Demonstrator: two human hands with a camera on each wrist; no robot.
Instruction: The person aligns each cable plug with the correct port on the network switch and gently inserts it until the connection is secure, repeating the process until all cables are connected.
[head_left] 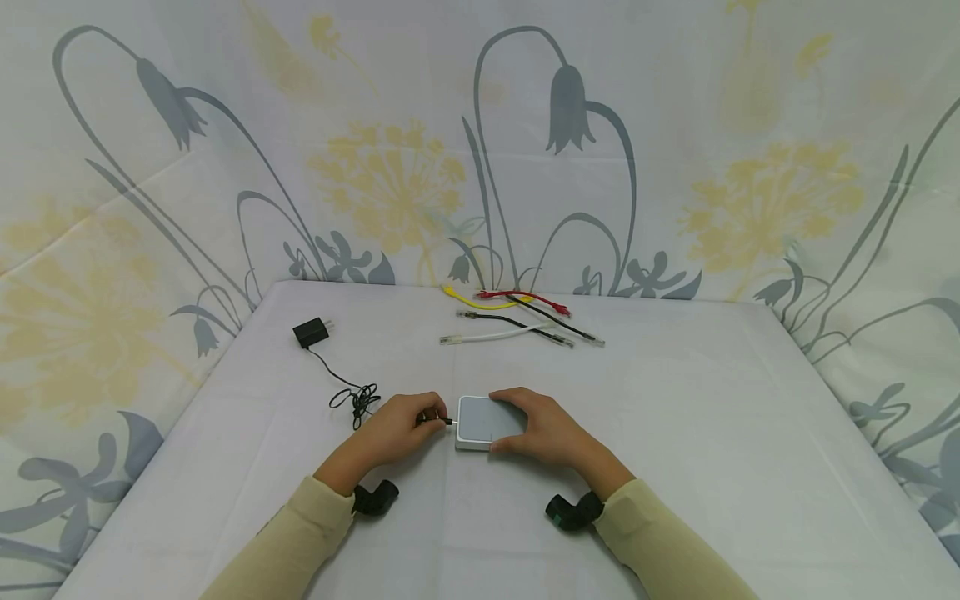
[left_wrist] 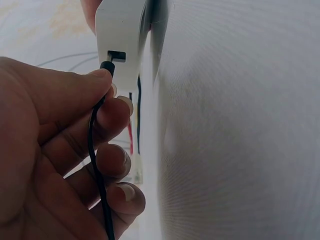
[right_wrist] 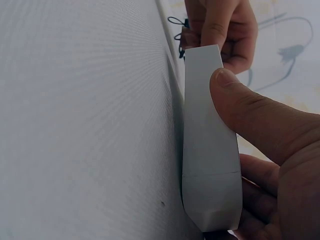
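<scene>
A small white box with a grey top [head_left: 480,419] lies on the white-covered table. My right hand [head_left: 551,432] grips its right end, thumb along the near side and fingers at the far side. Between thumb and fingertips, my left hand [head_left: 405,427] pinches the black power cord's plug [left_wrist: 107,66] at the box's left side. In the left wrist view, the plug's thin metal tip meets a dark rectangular port [left_wrist: 118,56], and the cord runs down across the fingers. The cord [head_left: 362,398] lies loosely coiled left of that hand and leads to a black power adapter [head_left: 311,332].
Several short network cables lie at the back middle: a yellow one [head_left: 468,298], a red one [head_left: 536,295], a white one [head_left: 487,337] and black ones [head_left: 510,320]. Flower-printed cloth [head_left: 405,183] surrounds the table at the back and sides.
</scene>
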